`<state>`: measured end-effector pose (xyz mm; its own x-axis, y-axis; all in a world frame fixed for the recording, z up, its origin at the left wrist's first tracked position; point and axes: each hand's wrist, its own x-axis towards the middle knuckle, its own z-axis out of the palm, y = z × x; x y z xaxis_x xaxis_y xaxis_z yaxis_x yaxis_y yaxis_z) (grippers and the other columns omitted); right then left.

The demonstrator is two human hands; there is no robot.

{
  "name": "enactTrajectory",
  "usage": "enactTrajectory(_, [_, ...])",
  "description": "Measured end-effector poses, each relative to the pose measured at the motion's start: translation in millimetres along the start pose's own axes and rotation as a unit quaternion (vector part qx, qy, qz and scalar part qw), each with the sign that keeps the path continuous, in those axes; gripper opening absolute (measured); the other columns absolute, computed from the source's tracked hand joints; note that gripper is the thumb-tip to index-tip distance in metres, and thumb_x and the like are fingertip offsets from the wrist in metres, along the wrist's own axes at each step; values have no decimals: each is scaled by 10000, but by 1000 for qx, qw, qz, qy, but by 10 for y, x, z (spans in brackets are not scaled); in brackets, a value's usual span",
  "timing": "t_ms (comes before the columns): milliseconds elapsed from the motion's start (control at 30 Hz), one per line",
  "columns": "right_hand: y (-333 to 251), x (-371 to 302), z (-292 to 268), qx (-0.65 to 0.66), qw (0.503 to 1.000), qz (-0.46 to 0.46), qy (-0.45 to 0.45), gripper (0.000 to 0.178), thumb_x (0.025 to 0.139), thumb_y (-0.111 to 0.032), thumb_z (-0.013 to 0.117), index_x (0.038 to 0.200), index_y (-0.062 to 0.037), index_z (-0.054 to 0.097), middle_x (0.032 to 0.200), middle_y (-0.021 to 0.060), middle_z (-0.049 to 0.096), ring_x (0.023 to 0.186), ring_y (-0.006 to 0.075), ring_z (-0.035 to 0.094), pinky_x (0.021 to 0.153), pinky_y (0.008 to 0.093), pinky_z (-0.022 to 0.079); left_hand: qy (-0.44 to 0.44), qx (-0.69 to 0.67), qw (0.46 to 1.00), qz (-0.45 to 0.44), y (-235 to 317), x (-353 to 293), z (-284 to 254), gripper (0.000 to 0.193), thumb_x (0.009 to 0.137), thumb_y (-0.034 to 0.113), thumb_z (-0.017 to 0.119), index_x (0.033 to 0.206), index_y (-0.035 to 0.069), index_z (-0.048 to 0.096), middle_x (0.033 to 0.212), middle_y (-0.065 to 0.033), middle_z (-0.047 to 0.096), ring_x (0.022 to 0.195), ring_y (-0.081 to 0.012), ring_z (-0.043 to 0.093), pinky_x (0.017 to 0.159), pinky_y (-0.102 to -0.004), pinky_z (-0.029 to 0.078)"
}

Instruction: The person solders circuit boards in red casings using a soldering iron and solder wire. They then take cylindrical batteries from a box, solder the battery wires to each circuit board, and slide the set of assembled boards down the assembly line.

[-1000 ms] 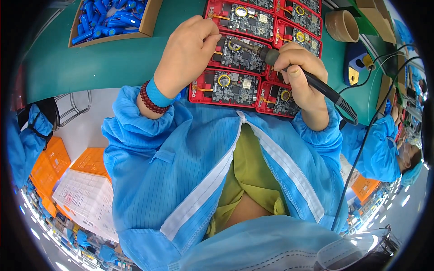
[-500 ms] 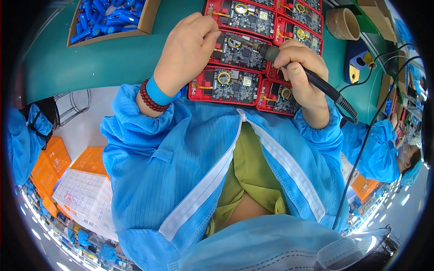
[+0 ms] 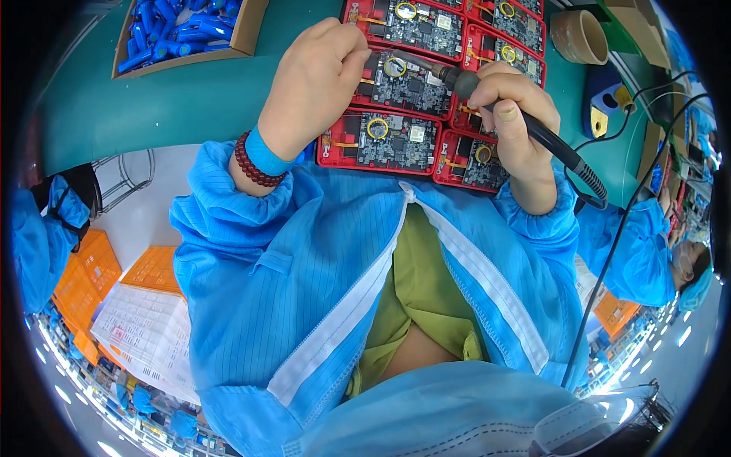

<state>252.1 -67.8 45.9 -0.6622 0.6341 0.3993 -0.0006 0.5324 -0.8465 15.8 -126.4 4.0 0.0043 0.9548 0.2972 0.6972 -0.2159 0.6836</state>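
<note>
My right hand point(image 3: 524, 126) is wrapped round the dark handle of a soldering iron point(image 3: 459, 81). The iron slants to the left, its thin metal end over a circuit board point(image 3: 415, 90) in a red open case. Near the tip, a yellow-rimmed coin cell point(image 3: 395, 67) sits on that board. My left hand point(image 3: 314, 80) is closed in a pinch at the case's left side; whatever its fingers hold is hidden. Another red case point(image 3: 378, 166) with a board lies just nearer to me, and several similar ones stand packed around it.
A cardboard box point(image 3: 247, 34) of blue cylindrical cells is at the far left of the green table point(image 3: 190, 107). To the right are a brown round pot point(image 3: 577, 38) and a blue iron stand point(image 3: 598, 103). The iron's black cable runs down the right side. A co-worker in blue sits farther right.
My right hand and the soldering iron's handle have shifted slightly to the right. The left hand stays almost where it was, still pinched.
</note>
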Motion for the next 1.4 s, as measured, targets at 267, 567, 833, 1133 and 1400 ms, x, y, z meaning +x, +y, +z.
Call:
enactTrajectory(267, [33,-18,21,-8,999,31,-9,189,904,-195,563,867,-18,621,797,93,632,699,203,585,650,313,462,-17,18,1000,17,1,19,-41,54,845,59,581,849,6,570,777,-119,528,729,-280,545,659,-352,442])
enactTrajectory(567, [61,-10,42,-3,999,37,-15,196,902,-207,573,871,-20,628,808,93,634,703,200,586,648,307,463,-15,17,999,29,-31,15,-41,74,812,86,584,824,12,584,798,-142,550,814,-338,553,729,-423,461])
enactTrajectory(833, [32,-34,42,7,1000,5,-4,202,897,-202,567,873,-8,618,806,101,629,697,194,580,640,302,458,-6,49,998,42,7,-21,-45,56,836,71,587,839,15,579,782,-122,545,778,-297,555,690,-370,451])
enactTrajectory(1133, [-49,-100,-126,40,997,-61,39,294,946,-259,503,934,21,592,772,96,563,659,137,510,617,295,418,-6,57,997,48,10,40,-37,59,820,63,593,820,11,565,783,-130,547,773,-315,551,685,-390,449])
enactTrajectory(1400, [-220,-221,-233,15,993,-43,109,472,950,-456,453,996,4,549,708,97,540,759,196,524,782,368,428,14,114,991,67,78,66,-8,49,764,56,601,773,19,571,758,-149,547,781,-345,544,700,-433,451])
